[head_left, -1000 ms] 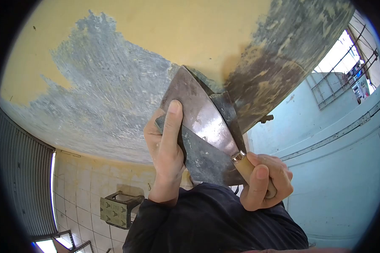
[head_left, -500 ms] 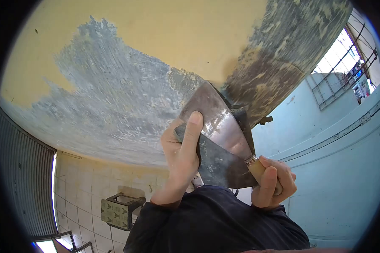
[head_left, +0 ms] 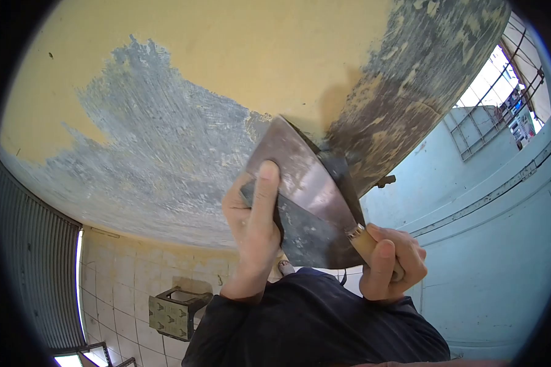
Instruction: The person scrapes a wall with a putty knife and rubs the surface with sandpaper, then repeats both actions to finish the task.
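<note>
My right hand (head_left: 392, 263) is closed round the wooden handle of a wide metal scraper (head_left: 303, 174). The blade slants up and left, with pale smears on its face. My left hand (head_left: 254, 226) pinches the blade's left side, thumb on top, together with a dark sheet (head_left: 309, 235) that lies under the scraper. My left fingertips are hidden behind them. Beyond the blade's tip is a yellow wall (head_left: 245, 49) with a rough grey patch (head_left: 153, 116) at left and a darker, streaked area (head_left: 410, 92) at right.
Low at left, a small stool (head_left: 171, 315) stands on a tiled floor (head_left: 125, 287), near a corrugated shutter (head_left: 37, 251). At right are a light blue door (head_left: 496, 263) and a barred window (head_left: 493, 79). A foot (head_left: 284, 266) shows below the sheet.
Both hands, the scraper and the dark sheet have shifted slightly left, my left hand more than my right. My grips look the same.
</note>
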{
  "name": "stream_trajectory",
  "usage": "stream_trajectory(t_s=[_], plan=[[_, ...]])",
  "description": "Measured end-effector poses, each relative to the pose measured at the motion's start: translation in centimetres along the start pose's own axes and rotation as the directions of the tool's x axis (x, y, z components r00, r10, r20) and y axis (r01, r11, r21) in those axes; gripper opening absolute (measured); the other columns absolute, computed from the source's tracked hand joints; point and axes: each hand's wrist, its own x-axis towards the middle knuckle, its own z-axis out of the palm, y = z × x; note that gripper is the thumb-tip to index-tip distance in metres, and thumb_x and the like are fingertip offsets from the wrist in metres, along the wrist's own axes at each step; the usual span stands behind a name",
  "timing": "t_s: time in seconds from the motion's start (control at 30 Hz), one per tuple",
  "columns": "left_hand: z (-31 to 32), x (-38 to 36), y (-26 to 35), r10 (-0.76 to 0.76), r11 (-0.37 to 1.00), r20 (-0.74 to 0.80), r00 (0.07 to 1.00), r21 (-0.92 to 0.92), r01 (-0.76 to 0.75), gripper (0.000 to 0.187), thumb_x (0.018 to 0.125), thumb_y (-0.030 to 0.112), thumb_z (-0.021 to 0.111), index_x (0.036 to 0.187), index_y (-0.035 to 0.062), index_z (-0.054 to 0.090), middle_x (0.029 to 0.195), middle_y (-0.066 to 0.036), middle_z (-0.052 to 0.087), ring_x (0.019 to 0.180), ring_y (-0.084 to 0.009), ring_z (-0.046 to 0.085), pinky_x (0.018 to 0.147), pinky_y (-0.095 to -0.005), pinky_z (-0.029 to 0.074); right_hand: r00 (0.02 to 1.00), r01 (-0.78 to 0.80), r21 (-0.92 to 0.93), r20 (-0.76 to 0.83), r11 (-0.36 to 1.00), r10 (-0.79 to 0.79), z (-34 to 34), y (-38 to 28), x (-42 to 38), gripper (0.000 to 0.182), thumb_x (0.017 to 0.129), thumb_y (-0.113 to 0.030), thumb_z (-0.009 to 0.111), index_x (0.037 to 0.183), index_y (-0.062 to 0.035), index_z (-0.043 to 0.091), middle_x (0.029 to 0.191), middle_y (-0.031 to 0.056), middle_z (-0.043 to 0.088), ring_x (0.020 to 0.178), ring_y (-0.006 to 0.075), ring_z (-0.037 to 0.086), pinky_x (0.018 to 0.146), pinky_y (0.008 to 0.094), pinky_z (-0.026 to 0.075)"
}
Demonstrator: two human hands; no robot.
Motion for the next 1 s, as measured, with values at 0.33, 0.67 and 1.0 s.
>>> stream_trajectory(t_s=[0.33,0.67,1.0], plan=[[-1.2,-0.6,0.0,-0.052,0.998,0.067,0.996,0.038,0.05,0.024,0.103,0.022,0.07,0.092,0.0,0.072,0.084,0.004,0.065,0.077,-0.0028,0.051,0.066,-0.0217,0.039,0.999,-0.007,0.044,0.043,0.999,0.005,-0.3,1.1,-1.4,0.027,0.095,-0.017,0.066,0.095,0.0095,0.073,0.075,0.0177,0.074,0.061,0.025,0.072,0.061,0.0331,0.057],[-1.3,0.1,2.0,-0.175,0.894,0.275,0.945,0.447,0.036,0.026,0.097,0.021,0.077,0.11,-0.0016,0.076,0.077,-0.001,0.07,0.071,-0.0038,0.056,0.063,-0.0222,0.045,0.829,-0.32,-0.045,0.47,0.946,0.303,-3.1,2.7,-4.7,0.025,0.092,-0.014,0.072,0.104,0.0056,0.063,0.057,0.0085,0.062,0.044,0.0147,0.056,0.045,0.0295,0.04],[-1.6,0.1,2.0,-0.144,0.838,0.475,0.868,0.526,-0.149,0.014,0.092,0.007,0.076,0.104,-0.0006,0.077,0.081,-0.004,0.071,0.072,-0.0055,0.058,0.064,-0.0222,0.046,0.903,-0.406,0.062,0.184,0.912,0.389,-1.6,2.3,-7.8,0.024,0.098,-0.01,0.063,0.112,0.0084,0.056,0.049,-0.001,0.044,0.043,0.0047,0.039,0.043,0.0277,0.025]])
